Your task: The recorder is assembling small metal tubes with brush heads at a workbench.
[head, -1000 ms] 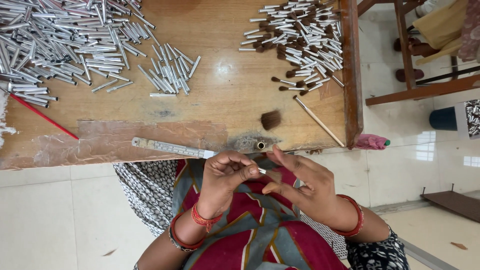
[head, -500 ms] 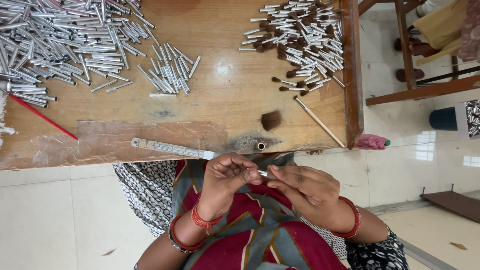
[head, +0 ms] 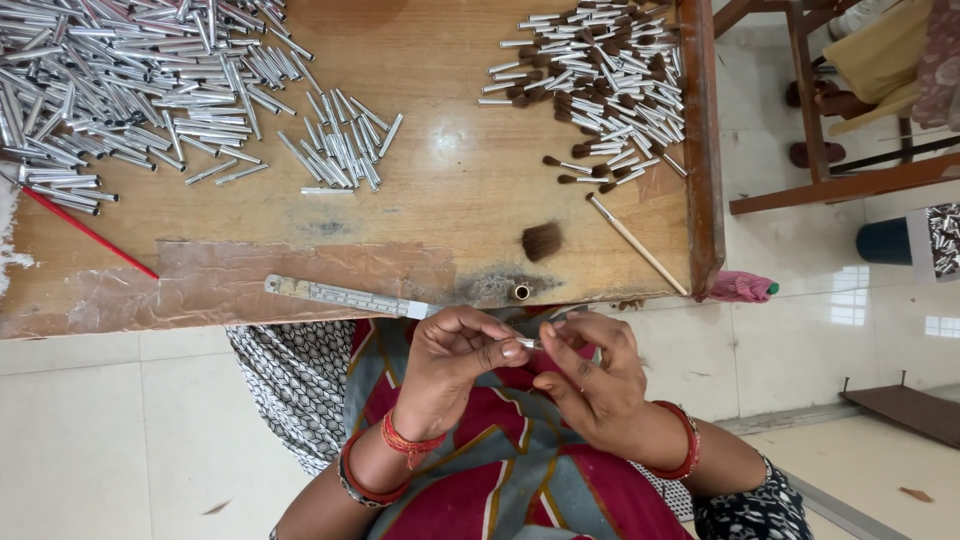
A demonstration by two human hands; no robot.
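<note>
Table: worn wood, varnish scuffed, a raised lip along one side, brown tape patches at the near edge. Floor: pale glossy tiles. Beyond the table, wooden chair legs and a dark blue bin.

Tubes: large loose heap of bright metal cylinders, with a smaller cluster beside it.
Brushes: second pile, metal ferrules with dark bristle tips.
Tuft: loose dark bristles, fanned.
Ruler: steel, flat along the near edge.
Red stick: thin, lying at a slant.
Wooden stick: pale, slim.
Cup: small brass ring, upright.

Left hand and right hand: held over the lap just below the table edge, fingertips pinched together on one small ferrule between them. Red bangles on both wrists.
</note>
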